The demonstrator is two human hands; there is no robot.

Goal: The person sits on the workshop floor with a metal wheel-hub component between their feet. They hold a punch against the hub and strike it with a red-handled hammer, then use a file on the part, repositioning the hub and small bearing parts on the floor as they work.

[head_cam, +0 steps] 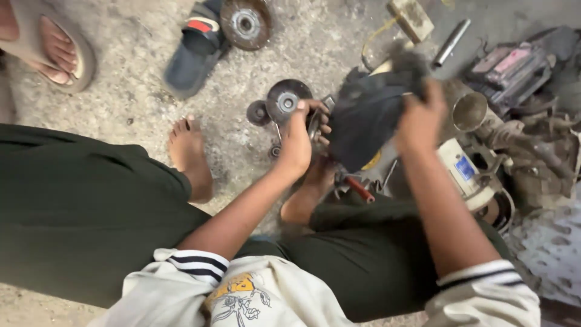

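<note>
Seated worker seen from above, on a rough concrete floor (139,54). Around the work area are shown a dark slide sandal (195,51), a rusty grinding disc (246,23) touching its upper end, a second person's sandalled foot (57,51) at the upper left, a wooden block (411,18) and a metal rod (451,42) at the top, and a heap of dark machine parts (526,91) along the right edge. The worker's own bare foot (190,157) is planted left of centre.

The space between the two arms is crowded by a dark disc on a shaft (285,100), a smaller wheel (258,112) just beside it, and a red-handled tool (358,188) lying below. Open floor is left only toward the upper left; the right side is closed off by the parts heap and by a cream motor housing (469,172) with an open metal tube (471,110) above it.

The dark cloth (363,115), crumpled and sooty, is pressed onto the top of the machine just left of the tube. It is gripped by the right hand (420,118), whose fingers are closed into the fabric. The left hand (299,136) is curled around a narrow metal part (315,124) beside the cloth's left edge; what that part is cannot be told.
</note>
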